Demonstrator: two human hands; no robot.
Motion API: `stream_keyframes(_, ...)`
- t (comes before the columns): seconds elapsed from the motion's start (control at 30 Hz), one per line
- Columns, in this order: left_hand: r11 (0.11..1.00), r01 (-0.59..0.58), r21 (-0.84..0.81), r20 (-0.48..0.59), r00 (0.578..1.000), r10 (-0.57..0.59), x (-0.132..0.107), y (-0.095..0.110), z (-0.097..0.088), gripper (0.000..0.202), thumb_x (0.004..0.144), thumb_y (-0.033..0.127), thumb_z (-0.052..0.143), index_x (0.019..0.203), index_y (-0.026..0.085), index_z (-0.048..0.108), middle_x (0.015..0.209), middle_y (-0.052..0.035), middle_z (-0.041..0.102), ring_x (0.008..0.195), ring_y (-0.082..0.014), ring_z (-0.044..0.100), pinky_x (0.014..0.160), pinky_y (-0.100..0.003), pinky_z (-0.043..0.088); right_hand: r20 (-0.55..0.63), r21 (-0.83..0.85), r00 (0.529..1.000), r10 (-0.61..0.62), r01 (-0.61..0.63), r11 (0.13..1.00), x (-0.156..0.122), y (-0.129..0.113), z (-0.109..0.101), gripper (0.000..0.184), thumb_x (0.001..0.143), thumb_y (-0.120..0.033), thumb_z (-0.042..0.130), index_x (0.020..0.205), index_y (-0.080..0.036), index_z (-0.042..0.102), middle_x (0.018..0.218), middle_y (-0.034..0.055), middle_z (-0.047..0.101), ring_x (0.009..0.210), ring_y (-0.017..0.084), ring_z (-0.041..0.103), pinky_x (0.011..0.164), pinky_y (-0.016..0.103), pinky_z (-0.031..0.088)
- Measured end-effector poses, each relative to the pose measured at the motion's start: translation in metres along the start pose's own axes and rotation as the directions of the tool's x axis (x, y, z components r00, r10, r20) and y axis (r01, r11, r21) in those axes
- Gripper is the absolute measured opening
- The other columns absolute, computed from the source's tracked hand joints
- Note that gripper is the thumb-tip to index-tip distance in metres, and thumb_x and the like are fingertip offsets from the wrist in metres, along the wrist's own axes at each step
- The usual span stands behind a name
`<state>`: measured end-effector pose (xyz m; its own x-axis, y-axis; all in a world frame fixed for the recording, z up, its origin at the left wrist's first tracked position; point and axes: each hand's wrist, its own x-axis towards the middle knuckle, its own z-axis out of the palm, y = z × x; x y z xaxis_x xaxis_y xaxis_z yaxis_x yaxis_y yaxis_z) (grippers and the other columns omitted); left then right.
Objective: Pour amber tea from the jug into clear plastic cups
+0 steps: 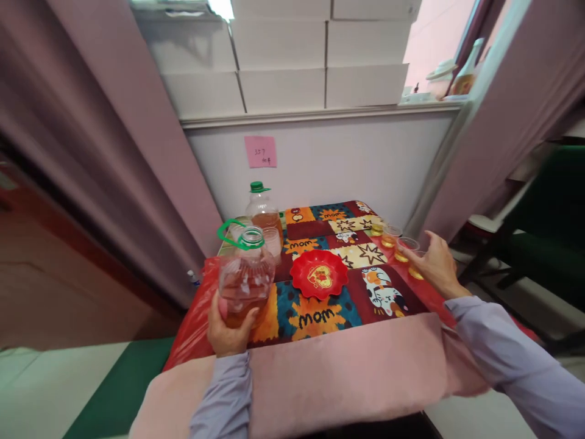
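With the red scalloped plate [298,274] as dial centre, we locate the uncapped plastic jug [247,281] of amber liquid at nine o'clock, our left hand [230,330] clasped round its lower body. At three o'clock our right hand [436,265] is at the nearest clear cup [416,274], fingers curved; we cannot tell whether they grip it. Other part-filled cups [389,240] line up towards two o'clock. Caution: excessive tilt could spill liquid through the jug's open mouth; a slack hold could let it slip. A sideways knock could topple neighbouring cups; hard squeezing could buckle a thin wall. Swinging the jug towards twelve could strike the capped jug [258,205] at ten o'clock.
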<state>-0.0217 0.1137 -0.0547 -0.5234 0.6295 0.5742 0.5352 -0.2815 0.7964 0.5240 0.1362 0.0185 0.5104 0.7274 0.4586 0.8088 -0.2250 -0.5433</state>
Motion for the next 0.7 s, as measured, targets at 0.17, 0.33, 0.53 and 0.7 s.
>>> stream_keyframes(0.17, 0.997, -0.066, 0.050, 0.022, 0.998, 0.065, -0.002, -0.007, -0.004, 0.107, 0.059, 0.059, 0.099, 0.152, 0.021, 0.061, 0.149, -0.0194, 0.070, 0.137, -0.0437, 0.068, 0.118, -0.060, 0.053, 0.120, 0.373, 0.916, -0.383, 0.316, 0.872, -0.015, -0.115, 0.021, 0.041, 0.103, -0.059, 0.064, 0.120, -0.024, 0.078, 0.114, 0.0119, 0.083, 0.100, 0.029, 0.079, 0.094, 0.042, 0.060)
stream_keyframes(0.33, 0.975, -0.162, 0.152, 0.056, 0.986, 0.155, -0.004, -0.010, -0.008, 0.101, 0.070, 0.057, 0.094, 0.155, 0.016, 0.058, 0.148, -0.0207, 0.071, 0.134, -0.0419, 0.071, 0.114, -0.059, 0.058, 0.218, 0.435, 0.625, -0.750, 0.626, 0.647, -0.027, -0.237, 0.060, 0.017, 0.106, -0.034, 0.069, 0.115, -0.024, 0.081, 0.112, 0.0077, 0.082, 0.104, 0.023, 0.078, 0.094, 0.035, 0.059)
stream_keyframes(0.53, 0.968, -0.198, 0.156, 0.031, 0.980, 0.196, -0.011, -0.006, -0.005, 0.101, 0.077, 0.057, 0.092, 0.161, 0.017, 0.053, 0.154, -0.0220, 0.067, 0.138, -0.0434, 0.068, 0.115, -0.063, 0.057, 0.496, 0.222, 0.418, -0.761, 0.786, 0.577, -0.029, -0.331, 0.097, 0.038, 0.110, -0.031, 0.062, 0.146, -0.021, 0.069, 0.147, 0.0150, 0.070, 0.130, 0.027, 0.071, 0.100, 0.034, 0.059)
stream_keyframes(0.7, 0.962, -0.226, 0.153, 0.057, 0.974, 0.220, -0.011, -0.011, -0.006, 0.105, 0.075, 0.062, 0.092, 0.162, 0.019, 0.052, 0.153, -0.0207, 0.068, 0.138, -0.0418, 0.069, 0.113, -0.058, 0.059, 0.595, 0.166, 0.386, -0.705, 0.799, 0.578, -0.029, -0.353, 0.119, 0.038, 0.111, -0.018, 0.045, 0.131, -0.017, 0.078, 0.136, 0.0191, 0.076, 0.122, 0.031, 0.076, 0.095, 0.036, 0.060)
